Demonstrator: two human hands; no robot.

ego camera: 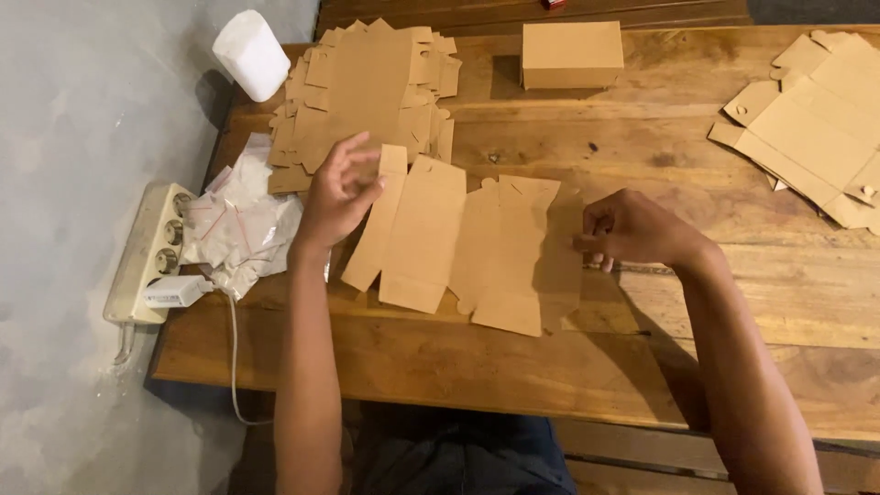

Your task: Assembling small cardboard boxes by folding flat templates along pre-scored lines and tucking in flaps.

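The brown wooden plank counter (642, 302) carries all items and runs across the view, with a grey floor (64, 110) to its left.

A flat, unfolded brown cardboard box blank (467, 243) lies near the front edge of the counter, between the 2 hands. Its panels and flaps are spread open, and the left flap rises slightly off the surface.

A stack of flat brown cardboard blanks (371, 87) lies at the rear left of the counter. A second stack of flat brown cardboard blanks (816, 124) lies at the far right, well apart from the first.

1 assembled brown cardboard box (572, 55) stands closed at the rear centre.

A heap of small clear plastic zip bags (240, 220) lies at the left edge of the counter, just beside the left wrist.

A cream power strip (147, 252) sits on the floor against the counter, with a white plug (174, 291) in it. A white cylindrical object (251, 53) stands near the rear left corner.

The left hand (337, 194) has its fingers spread and loosely curled, touching the left flap of the box blank. The right hand (632, 229) is curled, its fingertips pinching the right edge of the box blank.
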